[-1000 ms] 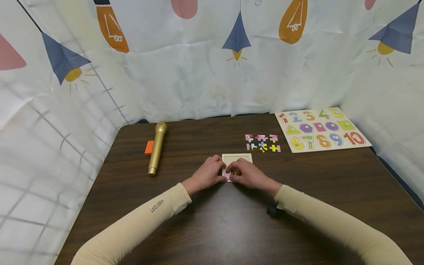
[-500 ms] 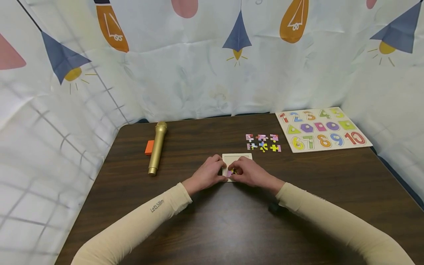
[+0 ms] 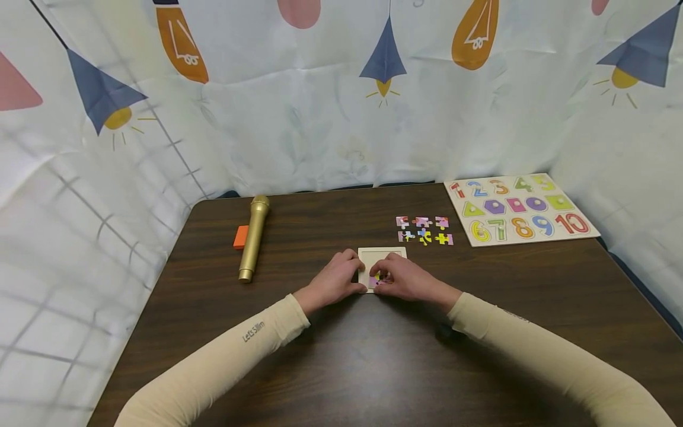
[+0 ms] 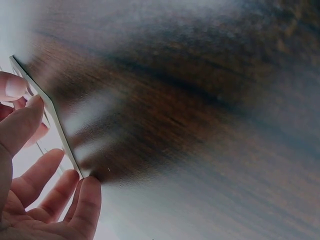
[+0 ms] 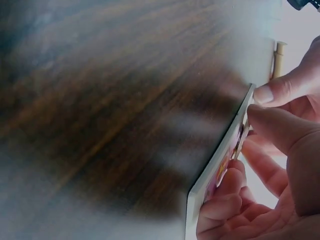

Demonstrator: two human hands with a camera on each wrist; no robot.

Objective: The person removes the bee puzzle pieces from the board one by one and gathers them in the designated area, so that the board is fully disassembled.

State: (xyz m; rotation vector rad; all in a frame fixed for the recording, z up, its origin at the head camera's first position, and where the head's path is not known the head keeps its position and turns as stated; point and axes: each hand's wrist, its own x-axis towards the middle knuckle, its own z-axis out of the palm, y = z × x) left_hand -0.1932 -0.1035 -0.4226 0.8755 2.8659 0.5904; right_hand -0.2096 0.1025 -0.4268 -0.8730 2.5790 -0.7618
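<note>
A small cream puzzle tray (image 3: 381, 250) lies flat on the dark table. My left hand (image 3: 334, 279) holds it by its left side, with the thumb near the front corner. Over the tray's front part, my right hand (image 3: 404, 279) pinches a pink-and-yellow jigsaw piece (image 3: 373, 281) between thumb and fingers. The right wrist view shows that piece (image 5: 241, 140) edge-on, tilted at the fingertips. More printed pink surface shows in the tray beneath the right hand, mostly hidden. Behind the tray, several loose jigsaw pieces (image 3: 421, 222) lie in two rows.
A gold microphone (image 3: 255, 237) lies at the left, beside an orange block (image 3: 241, 237). At the back right is a number-and-shape peg board (image 3: 465, 219). A small dark object (image 3: 447, 332) shows below the right wrist. A patterned curtain (image 3: 320, 118) surrounds the table.
My right hand has shifted slightly to the right over the tray with the jigsaw piece, uncovering more of the pink surface. My left hand has stayed on the tray's left side.
</note>
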